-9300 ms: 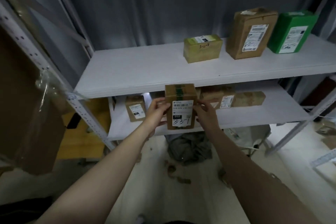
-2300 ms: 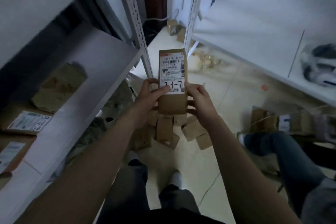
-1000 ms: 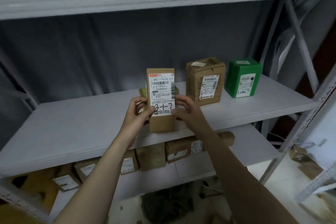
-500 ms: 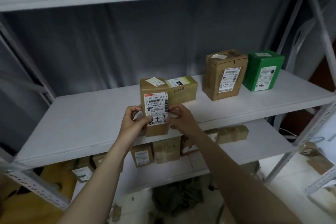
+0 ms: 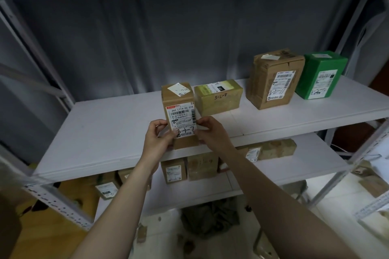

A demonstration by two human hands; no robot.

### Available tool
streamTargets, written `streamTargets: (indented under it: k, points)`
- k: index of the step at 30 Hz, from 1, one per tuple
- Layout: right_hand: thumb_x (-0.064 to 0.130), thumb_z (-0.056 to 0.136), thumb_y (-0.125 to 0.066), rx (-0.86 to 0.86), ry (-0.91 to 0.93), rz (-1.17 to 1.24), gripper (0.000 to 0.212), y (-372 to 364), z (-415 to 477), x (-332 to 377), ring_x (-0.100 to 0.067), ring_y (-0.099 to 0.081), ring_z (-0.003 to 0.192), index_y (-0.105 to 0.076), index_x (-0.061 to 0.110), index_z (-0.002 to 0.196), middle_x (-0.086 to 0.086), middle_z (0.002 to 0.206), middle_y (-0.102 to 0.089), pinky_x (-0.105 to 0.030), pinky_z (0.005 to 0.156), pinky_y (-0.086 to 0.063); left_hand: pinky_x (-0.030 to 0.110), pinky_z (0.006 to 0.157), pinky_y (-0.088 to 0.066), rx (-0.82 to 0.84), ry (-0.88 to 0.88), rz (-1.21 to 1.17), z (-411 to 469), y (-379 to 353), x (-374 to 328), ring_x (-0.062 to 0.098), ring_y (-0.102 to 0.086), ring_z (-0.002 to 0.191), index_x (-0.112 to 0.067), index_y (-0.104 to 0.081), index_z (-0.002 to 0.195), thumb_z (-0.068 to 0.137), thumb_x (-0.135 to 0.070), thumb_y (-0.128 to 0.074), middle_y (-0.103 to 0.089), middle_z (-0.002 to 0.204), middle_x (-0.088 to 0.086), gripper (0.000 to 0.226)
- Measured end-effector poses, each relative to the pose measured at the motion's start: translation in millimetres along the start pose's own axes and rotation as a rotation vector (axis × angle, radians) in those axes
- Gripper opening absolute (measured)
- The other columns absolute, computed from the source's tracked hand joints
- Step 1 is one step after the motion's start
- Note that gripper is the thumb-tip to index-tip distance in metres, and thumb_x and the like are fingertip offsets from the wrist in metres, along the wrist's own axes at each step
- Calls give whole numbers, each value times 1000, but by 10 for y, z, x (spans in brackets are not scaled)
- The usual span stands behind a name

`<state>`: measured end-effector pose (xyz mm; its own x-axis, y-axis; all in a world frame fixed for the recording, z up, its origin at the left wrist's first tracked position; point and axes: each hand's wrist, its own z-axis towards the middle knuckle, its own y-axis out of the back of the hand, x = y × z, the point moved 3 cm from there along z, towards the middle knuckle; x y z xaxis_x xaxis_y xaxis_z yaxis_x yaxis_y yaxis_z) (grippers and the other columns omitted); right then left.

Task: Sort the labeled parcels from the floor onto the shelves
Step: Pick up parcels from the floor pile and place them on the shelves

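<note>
Both arms are reaching forward, the left hand [image 5: 158, 136] and right hand [image 5: 211, 131] gripping the tall brown cardboard parcel [image 5: 180, 115] by its sides, fingers curled around it. It is standing upright at the white middle shelf's [image 5: 109, 132] front edge, just beside an olive-yellow box [image 5: 219, 97].

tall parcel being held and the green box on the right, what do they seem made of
Tall parcel: looks like brown cardboard, matte, with a white paper label on its front. Green box: likely card too, going by its crisp box edges, but the even green skin could be print or wrapping; can't tell which.
</note>
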<state>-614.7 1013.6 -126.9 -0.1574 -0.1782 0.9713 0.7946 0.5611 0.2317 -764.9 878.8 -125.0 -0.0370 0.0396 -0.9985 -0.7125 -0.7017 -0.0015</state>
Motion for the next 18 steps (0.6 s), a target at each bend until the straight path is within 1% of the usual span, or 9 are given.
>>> streamTargets:
  k: [3,5,6,8,9,11,13,16,18]
  points:
    - [16,89,-75,-1,-4,1,23,1,18,7,-26,-71,108,-60,29,100,-2,116,-73,-56,93,-59,31,71,-64,3,6,11,-11,12,-11,1,-73,90,-21,-55,117,91,-11,-76,-67,124,-8,35]
    - [13,88,-74,-27,2,19,23,-8,2,24,-25,-71,106,-61,27,100,-2,114,-73,-56,91,-60,30,69,-64,8,-4,3,-26,18,-42,-3,-72,84,-20,-56,114,90,-7,-75,-68,124,-7,33]
    - [11,88,-73,-52,18,32,24,-12,-20,42,-25,-71,106,-61,27,100,-2,114,-73,-55,91,-60,34,70,-65,13,-6,1,-38,21,-64,-3,-72,83,-20,-57,113,90,-6,-75,-68,124,-6,33]
    - [5,89,-70,-108,82,74,25,-4,-80,116,-24,-71,106,-61,24,101,-2,113,-72,-51,91,-61,46,76,-65,21,-28,-3,-65,20,-141,5,-73,90,-19,-58,113,88,-6,-76,-67,125,-5,34]
    - [1,90,-69,-131,133,105,25,8,-116,169,-24,-71,107,-61,22,102,-2,112,-71,-48,90,-62,46,78,-65,22,-63,-8,-81,12,-202,9,-73,97,-18,-58,112,87,-6,-78,-67,125,-4,34]
    - [-5,91,-69,-176,269,149,28,67,-193,314,-20,-71,108,-60,19,103,1,113,-70,-40,90,-63,31,82,-63,27,-188,-31,-111,-29,-384,11,-70,109,-18,-60,110,83,-5,-82,-67,128,-1,37]
    - [-4,91,-71,-216,439,173,28,161,-273,523,-10,-69,111,-59,17,106,0,120,-68,-33,91,-62,21,86,-59,36,-324,-61,-152,-88,-644,7,-68,112,-25,-61,109,80,-10,-86,-67,127,-2,41]
    - [11,93,-69,-265,687,202,23,344,-384,935,-10,-64,121,-58,21,111,8,126,-65,-25,93,-58,17,86,-57,43,-451,-103,-206,-192,-1106,8,-65,116,-44,-62,107,75,-28,-84,-68,121,-14,41]
    - [15,91,-68,-319,807,217,24,469,-425,1213,-17,-63,123,-60,22,112,9,127,-63,-26,95,-56,16,85,-56,55,-548,-126,-257,-257,-1411,8,-64,117,-45,-62,112,76,-35,-80,-68,121,-15,42]
